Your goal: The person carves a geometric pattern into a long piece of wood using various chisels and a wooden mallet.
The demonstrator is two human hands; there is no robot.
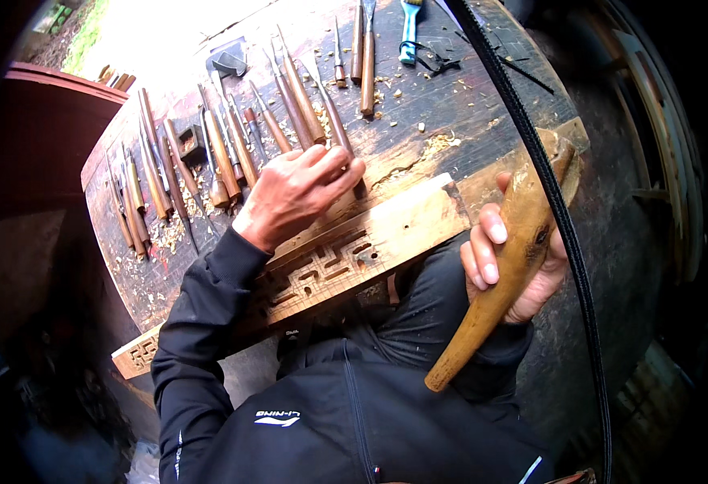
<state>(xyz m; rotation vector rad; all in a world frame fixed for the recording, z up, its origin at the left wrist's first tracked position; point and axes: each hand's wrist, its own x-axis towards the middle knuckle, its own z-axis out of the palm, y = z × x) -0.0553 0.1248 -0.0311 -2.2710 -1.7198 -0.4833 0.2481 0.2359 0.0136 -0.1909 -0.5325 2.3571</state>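
Note:
My left hand reaches over the far edge of a carved wooden board, fingers curled together. They close over the dark wooden handle of a chisel, whose butt end shows just past the fingertips; the blade points away from me. My right hand is wrapped around a club-shaped wooden mallet, held at the right with its thick end up and its narrow end toward my lap. Rows of cut slots and recesses run along the board, which lies slanted across the table's near edge. My left forearm covers part of it.
Several carving chisels with wooden handles lie spread over the worn table, among wood shavings. A small dark box sits among them. A blue-handled brush lies at the far side. A black cord hangs across the right.

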